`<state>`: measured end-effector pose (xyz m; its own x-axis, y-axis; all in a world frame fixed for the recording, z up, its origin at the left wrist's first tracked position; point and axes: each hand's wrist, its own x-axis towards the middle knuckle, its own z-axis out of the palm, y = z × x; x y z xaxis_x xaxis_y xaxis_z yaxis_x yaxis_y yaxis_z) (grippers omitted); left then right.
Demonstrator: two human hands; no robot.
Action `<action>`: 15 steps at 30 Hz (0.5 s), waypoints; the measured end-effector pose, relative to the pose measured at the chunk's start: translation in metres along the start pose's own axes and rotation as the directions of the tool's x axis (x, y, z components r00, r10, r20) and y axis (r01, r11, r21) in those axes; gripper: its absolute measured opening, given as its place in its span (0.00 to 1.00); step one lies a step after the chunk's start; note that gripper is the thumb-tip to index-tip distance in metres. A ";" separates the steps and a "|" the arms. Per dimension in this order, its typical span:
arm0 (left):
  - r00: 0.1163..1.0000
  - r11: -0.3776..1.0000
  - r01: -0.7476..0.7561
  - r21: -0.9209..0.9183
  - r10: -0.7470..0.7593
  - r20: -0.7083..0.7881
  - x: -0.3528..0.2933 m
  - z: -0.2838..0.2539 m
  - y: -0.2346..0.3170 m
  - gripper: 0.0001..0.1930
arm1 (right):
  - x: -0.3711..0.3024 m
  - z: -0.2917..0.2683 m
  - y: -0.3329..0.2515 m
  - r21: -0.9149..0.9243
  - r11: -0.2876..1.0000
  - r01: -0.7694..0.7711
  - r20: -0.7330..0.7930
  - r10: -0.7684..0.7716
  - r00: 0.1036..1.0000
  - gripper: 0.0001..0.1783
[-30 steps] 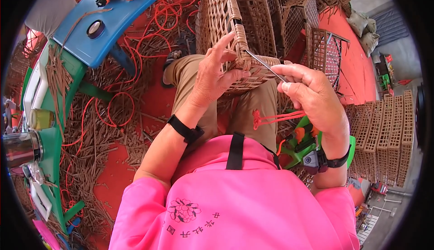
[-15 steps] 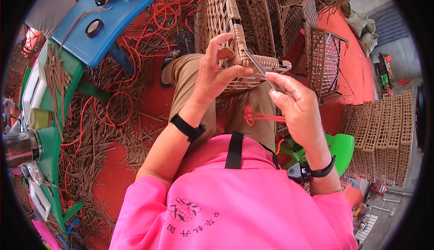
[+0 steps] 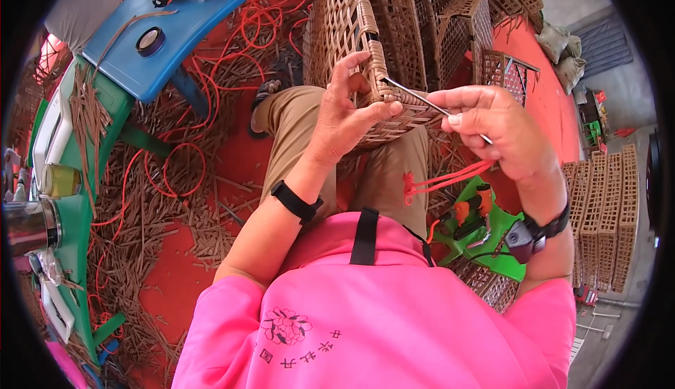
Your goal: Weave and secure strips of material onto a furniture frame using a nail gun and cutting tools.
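Pinching metal rod (image 3: 416, 95), right grip (image 3: 499, 125), left grip (image 3: 346, 116) seemingly clasping basket (image 3: 341, 27), littered red floor (image 3: 169, 283)

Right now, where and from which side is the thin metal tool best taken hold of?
The thin metal tool is probably best gripped by its rear part, from the right: it slants, front end at a corner of the woven basket, rear in the right hand.

Free room between left hand (image 3: 336, 123) and blue table (image 3: 186, 27), but woven basket (image 3: 337, 27) a barrier straight ahead.

Table (image 3: 184, 25) left of basket (image 3: 343, 20)
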<state>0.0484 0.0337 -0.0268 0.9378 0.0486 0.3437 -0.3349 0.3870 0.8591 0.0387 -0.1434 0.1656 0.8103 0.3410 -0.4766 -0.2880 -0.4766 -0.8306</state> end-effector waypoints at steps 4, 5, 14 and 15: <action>0.999 1.000 0.007 -0.023 -0.008 -0.054 0.000 0.005 0.004 0.41 | 0.003 -0.002 -0.013 -0.052 0.998 -0.042 0.061 0.045 0.997 0.22; 0.998 0.998 0.018 -0.054 -0.022 -0.060 -0.001 0.006 0.005 0.41 | 0.003 -0.002 -0.014 -0.076 0.996 -0.045 0.079 0.051 0.996 0.22; 0.999 0.999 -0.030 -0.014 0.030 -0.031 -0.001 0.002 -0.001 0.43 | -0.029 -0.010 -0.016 -0.225 0.970 0.093 0.046 -0.085 0.995 0.23; 0.999 1.000 -0.020 -0.014 0.020 -0.029 0.000 0.002 -0.002 0.43 | -0.032 -0.016 -0.020 -0.303 0.950 0.078 0.081 -0.056 0.995 0.23</action>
<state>0.0487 0.0316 -0.0276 0.9333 0.0828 0.3495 -0.3524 0.3989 0.8466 0.0270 -0.1576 0.2023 0.7810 0.4318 -0.4512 -0.0557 -0.6714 -0.7390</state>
